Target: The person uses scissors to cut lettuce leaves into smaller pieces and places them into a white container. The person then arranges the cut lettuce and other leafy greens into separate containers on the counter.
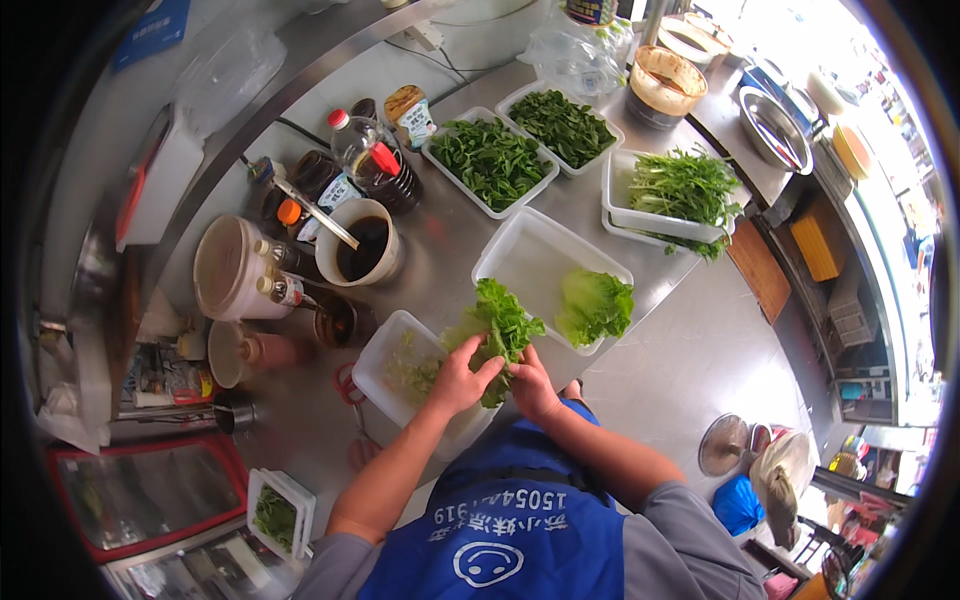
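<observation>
Both hands hold a bunch of green leaf lettuce (504,319) above a white plastic tub (375,360) that has lettuce scraps (409,352) in it. My left hand (461,379) grips the bunch from the left, its thumb across the leaves. From the other side, my right hand (534,386) pinches the lower leaves between its fingers. Just beyond the bunch lies a white rectangular tray (525,259) with another head of lettuce (596,304) at its right end. Part of the held lettuce is hidden by my fingers.
Red-handled scissors (349,386) lie left of the tub. A bucket of dark sauce (364,251) and a bottle (382,169) stand at the left. Trays of leafy greens (491,161) (559,127) and stemmed greens (679,187) line the back of the steel table (442,259).
</observation>
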`<state>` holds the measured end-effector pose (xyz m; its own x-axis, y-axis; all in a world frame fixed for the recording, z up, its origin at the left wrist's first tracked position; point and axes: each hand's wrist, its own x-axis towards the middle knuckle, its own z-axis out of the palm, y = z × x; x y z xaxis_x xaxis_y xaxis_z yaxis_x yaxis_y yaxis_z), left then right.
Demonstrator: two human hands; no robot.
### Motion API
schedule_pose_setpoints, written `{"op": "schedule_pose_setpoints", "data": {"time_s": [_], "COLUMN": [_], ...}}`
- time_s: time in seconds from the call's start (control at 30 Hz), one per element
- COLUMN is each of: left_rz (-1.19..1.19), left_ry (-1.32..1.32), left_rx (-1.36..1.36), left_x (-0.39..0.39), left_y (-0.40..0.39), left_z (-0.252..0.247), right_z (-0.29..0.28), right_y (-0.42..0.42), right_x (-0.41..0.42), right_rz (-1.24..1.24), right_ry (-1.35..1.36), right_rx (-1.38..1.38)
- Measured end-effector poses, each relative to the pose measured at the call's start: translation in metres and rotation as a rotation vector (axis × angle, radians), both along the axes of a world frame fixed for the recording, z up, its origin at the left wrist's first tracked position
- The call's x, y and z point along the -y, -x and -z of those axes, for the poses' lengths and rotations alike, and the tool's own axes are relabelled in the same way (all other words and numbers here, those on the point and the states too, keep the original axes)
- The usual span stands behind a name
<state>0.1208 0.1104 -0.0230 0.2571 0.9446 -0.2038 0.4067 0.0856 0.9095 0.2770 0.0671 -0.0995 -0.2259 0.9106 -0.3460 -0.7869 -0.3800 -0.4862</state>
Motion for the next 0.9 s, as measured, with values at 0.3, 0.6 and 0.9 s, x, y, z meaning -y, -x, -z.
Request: {"op": "schedule_pose_setpoints", "data": {"time_s": [0.3, 0.6, 0.9], "left_rz": [-0.125, -0.011, -0.07], "left_ry": [0.1, 0.136, 0.021], "left_rx": [0.354, 0.232, 0.35], "left_x": [0.001, -0.033, -0.007], "left_y": [0.02, 0.039, 0.041], "left_z": [-0.003, -0.053, -0.112], "right_z": [-0.026, -0.076, -0.148], "right_y": [0.02, 0.037, 0.028], "right_x": [-0.006, -0.037, -0.039], "right_rz": [-0.053, -0.06, -0.159], "right_ry": [-0.042, 0.027, -0.121], "right_rx": [0.092, -0.071, 0.049]}}
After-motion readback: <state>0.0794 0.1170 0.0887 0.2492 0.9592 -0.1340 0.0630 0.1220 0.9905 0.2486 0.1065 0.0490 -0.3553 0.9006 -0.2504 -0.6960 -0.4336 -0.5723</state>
